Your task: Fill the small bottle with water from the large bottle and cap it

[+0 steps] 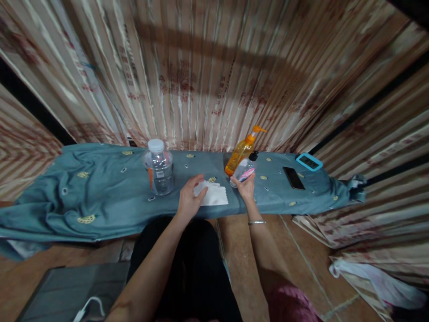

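My right hand is wrapped around a small clear bottle with a black cap and a pink-marked label, tilted to the right. Just behind it stands an orange pump bottle, partly covered by the clear one. My left hand is at the left edge of a white wipe or tissue with zigzag edges, lying near the front of the cloth-covered surface. Its thumb and fingers are apart, with the thumb over the white sheet.
A large clear plastic jar with a white lid stands left of my hands. A dark phone and a blue-framed digital timer lie to the right. The green patterned cloth is rumpled at left. Striped curtains hang behind.
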A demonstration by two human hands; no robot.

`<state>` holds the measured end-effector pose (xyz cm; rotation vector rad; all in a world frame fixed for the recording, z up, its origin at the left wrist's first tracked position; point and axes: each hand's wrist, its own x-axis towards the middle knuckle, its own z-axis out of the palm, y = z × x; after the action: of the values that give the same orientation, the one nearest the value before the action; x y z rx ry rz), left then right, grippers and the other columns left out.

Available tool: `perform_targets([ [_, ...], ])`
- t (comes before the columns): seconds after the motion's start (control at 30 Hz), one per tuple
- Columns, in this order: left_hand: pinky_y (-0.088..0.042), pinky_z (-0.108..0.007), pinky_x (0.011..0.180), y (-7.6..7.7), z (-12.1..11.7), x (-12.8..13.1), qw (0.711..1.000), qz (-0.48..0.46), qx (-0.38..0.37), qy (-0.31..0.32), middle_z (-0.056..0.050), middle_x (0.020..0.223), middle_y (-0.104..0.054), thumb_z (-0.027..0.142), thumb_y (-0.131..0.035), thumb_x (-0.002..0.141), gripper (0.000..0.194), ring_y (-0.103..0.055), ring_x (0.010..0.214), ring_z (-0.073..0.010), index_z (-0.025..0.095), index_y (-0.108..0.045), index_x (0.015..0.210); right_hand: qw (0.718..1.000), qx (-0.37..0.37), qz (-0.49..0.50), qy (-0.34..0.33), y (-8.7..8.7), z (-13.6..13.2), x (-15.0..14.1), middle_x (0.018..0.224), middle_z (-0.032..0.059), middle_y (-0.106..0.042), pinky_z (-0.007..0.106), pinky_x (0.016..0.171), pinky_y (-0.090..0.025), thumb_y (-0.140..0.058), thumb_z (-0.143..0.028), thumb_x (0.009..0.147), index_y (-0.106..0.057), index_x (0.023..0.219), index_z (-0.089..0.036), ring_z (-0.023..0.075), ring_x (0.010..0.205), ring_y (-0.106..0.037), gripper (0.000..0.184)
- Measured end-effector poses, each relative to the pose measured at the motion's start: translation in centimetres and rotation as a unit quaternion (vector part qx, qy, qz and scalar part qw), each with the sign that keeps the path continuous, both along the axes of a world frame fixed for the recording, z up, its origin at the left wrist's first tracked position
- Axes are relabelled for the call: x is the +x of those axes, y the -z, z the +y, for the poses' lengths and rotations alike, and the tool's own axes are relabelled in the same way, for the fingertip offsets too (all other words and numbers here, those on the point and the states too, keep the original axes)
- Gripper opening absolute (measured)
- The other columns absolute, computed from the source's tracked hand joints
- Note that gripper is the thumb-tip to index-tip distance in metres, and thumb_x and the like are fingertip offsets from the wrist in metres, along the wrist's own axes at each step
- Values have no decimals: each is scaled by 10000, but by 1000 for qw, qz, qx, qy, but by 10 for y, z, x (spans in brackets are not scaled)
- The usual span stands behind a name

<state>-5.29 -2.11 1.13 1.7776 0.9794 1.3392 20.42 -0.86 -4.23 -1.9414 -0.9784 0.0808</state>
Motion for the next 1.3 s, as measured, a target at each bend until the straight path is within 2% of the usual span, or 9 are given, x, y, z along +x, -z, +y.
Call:
perform_targets([
  [0.23,-519,-380,934,-12,-21,-49,991,15,36,-130,-81,1148,-627,308,-634,811,341,-611,1061,-211,192,-581,1127,995,30,-76,-63,8,-46,-47,1384,103,-451,524,1009,-410,-574,-404,880,-475,1308,-198,264,1229,-480,486],
  [0.33,-437,-436,1033,-14,-16,-67,968,22,71,-238,-115,1281,-540,321,-703,750,566,-512,1217,-259,190,-490,1258,975,12,-108,-192,13,-57,-85,1396,104,-447,525,1018,-403,-575,-418,877,-469,1320,-202,266,1244,-473,504],
  [0.43,-216,-491,1171,-14,1,-74,949,22,74,-306,-177,1464,-354,330,-803,633,942,-290,1400,-318,165,-300,1412,947,-20,-121,-297,15,-53,-115,1377,99,-471,527,1026,-394,-581,-424,873,-494,1298,-200,262,1240,-479,488],
  [0.63,-177,-449,1188,-11,51,-62,951,-50,-15,-306,-223,1542,-194,191,-851,511,1207,-173,1453,-330,134,-116,1466,944,-44,-59,-320,19,-33,-129,1287,87,-536,469,977,-446,-561,-396,891,-562,1191,-192,218,1150,-537,362],
  [0.77,-319,-439,1124,-7,63,-60,948,-52,-74,-305,-178,1396,-449,196,-801,572,957,-414,1335,-308,150,-300,1387,948,-14,41,-314,16,-22,-130,1237,82,-562,433,928,-482,-554,-394,897,-563,1179,-188,196,1084,-568,350],
  [0.9,-397,-445,1058,-5,53,-54,958,-2,-66,-279,-149,1290,-545,225,-815,542,846,-497,1248,-314,148,-422,1287,931,47,175,-316,-2,-6,-143,1163,69,-592,395,860,-514,-550,-411,897,-567,1163,-169,182,1000,-599,360],
  [1.1,-481,-415,953,-10,32,-33,975,20,-38,-216,-112,1195,-613,206,-794,529,786,-595,1114,-288,180,-455,1237,878,161,300,-337,-67,9,-178,1191,78,-582,414,878,-507,-528,-441,904,-541,1210,-171,193,1026,-596,408],
  [1.2,-526,-400,851,-14,25,-28,979,28,-66,-190,-107,1073,-662,241,-780,538,720,-654,959,-274,154,-476,1185,862,168,322,-354,-93,22,-182,1209,78,-581,431,924,-482,-528,-441,904,-565,1178,-174,198,1069,-580,385],
  [1.3,-531,-379,814,-17,20,-30,982,47,-83,-163,-89,996,-680,231,-748,557,634,-666,892,-258,146,-498,1134,847,133,362,-365,-101,43,-176,1152,68,-604,410,884,-502,-537,-441,899,-578,1148,-161,188,1011,-601,376],
])
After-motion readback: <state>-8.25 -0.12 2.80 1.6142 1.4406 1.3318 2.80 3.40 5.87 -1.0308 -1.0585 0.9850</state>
